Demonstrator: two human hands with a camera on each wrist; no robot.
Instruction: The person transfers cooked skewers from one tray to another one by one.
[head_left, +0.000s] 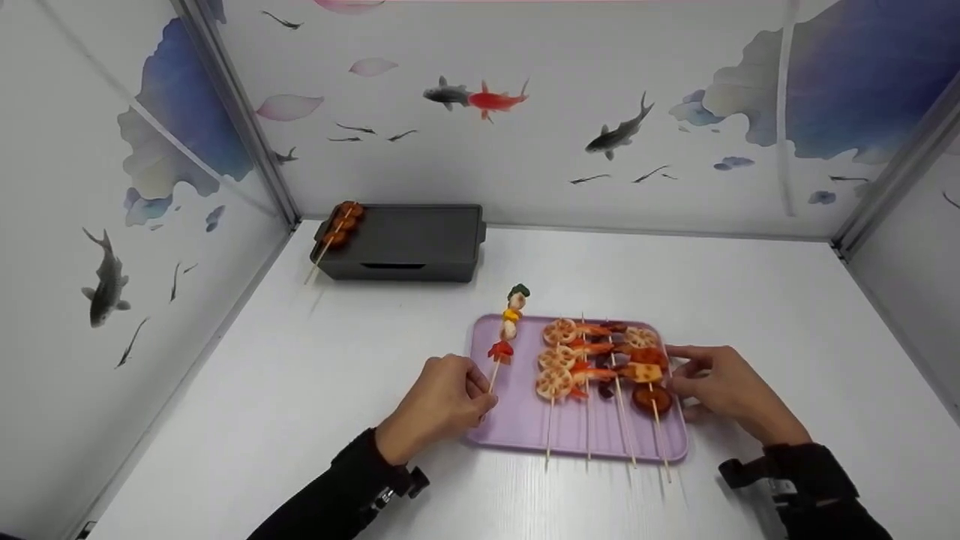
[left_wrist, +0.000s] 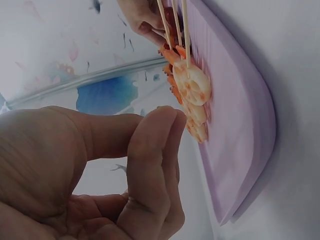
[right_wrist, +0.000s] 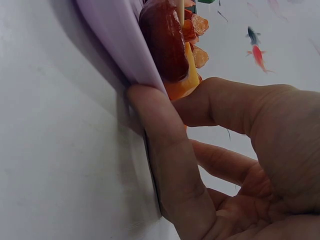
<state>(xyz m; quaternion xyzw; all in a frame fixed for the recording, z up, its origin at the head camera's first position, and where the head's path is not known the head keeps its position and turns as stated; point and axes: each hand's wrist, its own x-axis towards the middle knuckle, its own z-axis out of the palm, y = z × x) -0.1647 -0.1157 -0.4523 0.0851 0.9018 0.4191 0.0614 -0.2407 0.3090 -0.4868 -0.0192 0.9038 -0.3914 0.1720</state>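
In the head view my left hand pinches the stick of a vegetable skewer, which carries red, white, yellow and green pieces. The skewer is over the left side of a lilac tray. On that tray lie several skewers, with lotus root slices, shrimp and, at the right, a brown round piece. My right hand grips the tray's right edge. In the right wrist view, its fingertips press against the tray rim. The pinched stick is hidden in the left wrist view.
A dark grey grill box stands at the back left of the white table. One skewer of brown round pieces lies along its left side, its stick jutting past the front. Walls printed with fish enclose the table.
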